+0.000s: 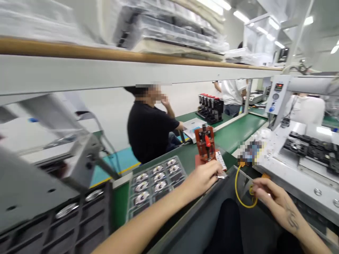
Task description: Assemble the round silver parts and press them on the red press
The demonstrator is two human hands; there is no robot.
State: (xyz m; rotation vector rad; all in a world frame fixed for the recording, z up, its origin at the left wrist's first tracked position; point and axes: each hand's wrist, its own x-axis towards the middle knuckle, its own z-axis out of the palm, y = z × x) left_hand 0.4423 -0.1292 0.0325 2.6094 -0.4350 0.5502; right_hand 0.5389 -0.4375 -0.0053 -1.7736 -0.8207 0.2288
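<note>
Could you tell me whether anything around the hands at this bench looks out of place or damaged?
Nothing stands out. The left hand rests by the orange clamp fixture, the right hand pinches a looped yellow cable, and the parts tray lies flat.

Green-topped bench (233,135) runs away from the viewer. Directly on it: clear tray (155,183) of small metal parts near the front edge; orange-red clamp fixture (206,143) just behind it; black fixture block (210,107) with red-topped levers farther back. White machine base (291,165) adjoins on the right.
</note>
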